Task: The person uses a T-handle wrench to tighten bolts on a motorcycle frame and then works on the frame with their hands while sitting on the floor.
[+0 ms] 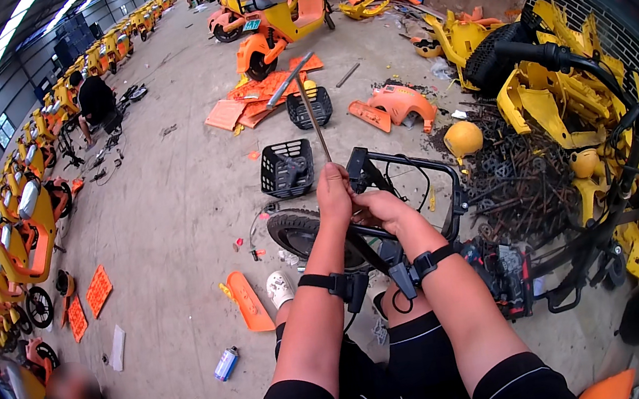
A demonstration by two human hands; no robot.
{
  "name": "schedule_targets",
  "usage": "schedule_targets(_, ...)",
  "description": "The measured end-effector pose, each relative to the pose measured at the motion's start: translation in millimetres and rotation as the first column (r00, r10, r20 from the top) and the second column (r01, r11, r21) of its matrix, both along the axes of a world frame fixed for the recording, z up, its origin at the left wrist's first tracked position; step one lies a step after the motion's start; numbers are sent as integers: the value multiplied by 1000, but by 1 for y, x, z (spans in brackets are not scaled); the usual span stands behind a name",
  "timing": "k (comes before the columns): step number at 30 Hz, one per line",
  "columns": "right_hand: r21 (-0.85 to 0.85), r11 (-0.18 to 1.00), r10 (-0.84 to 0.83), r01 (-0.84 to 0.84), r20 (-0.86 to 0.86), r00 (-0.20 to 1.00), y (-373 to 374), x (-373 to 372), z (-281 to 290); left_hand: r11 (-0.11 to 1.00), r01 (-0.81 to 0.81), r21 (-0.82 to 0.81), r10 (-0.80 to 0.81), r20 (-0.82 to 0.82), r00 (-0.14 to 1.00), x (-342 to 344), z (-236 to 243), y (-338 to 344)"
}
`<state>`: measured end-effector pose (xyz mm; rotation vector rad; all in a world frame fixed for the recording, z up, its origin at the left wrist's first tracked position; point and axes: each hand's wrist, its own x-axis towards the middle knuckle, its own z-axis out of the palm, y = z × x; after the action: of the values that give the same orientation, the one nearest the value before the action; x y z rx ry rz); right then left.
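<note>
My left hand [333,193] is closed around the lower shaft of a long metal T-handle wrench [312,114], whose grey crossbar points away from me. Just beside it, my right hand [384,210] has its fingers curled in against the black front frame [452,200] of a stripped scooter. Whatever the right fingers grip is hidden. Below the hands sits the scooter's black front wheel [291,233], partly covered by my left forearm. The lower end of the wrench is hidden by my hands.
Black handlebars [562,56] rise at the right, before heaped yellow panels [561,101] and dark metal parts [523,181]. Black baskets [286,169] and orange panels [263,96] lie ahead. A toolbox [504,275] stands right of my knees. A person [96,101] crouches far left near parked scooters.
</note>
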<state>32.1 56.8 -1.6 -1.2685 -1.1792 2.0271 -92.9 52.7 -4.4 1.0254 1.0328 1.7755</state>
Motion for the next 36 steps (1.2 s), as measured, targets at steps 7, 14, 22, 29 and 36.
schedule_targets(7,13,1000,-7,7,-3,1000,4,0,-2,990,112,-84,-131,-261,957,-14,10,-12)
schedule_targets(14,-22,1000,-16,15,-36,999,5,-1,-5,983,151,-100,-177,-354,918,-28,24,-22)
schedule_targets(22,-7,1000,-24,23,-70,997,10,2,-11,990,46,-130,-97,-428,899,-32,16,-15)
schedule_targets(29,1,1000,-6,6,-45,999,8,3,-7,992,73,-106,-103,-313,944,-30,24,-16)
schedule_targets(36,3,1000,-1,1,-11,1000,4,2,1,986,161,-40,-165,-212,963,-40,21,-20)
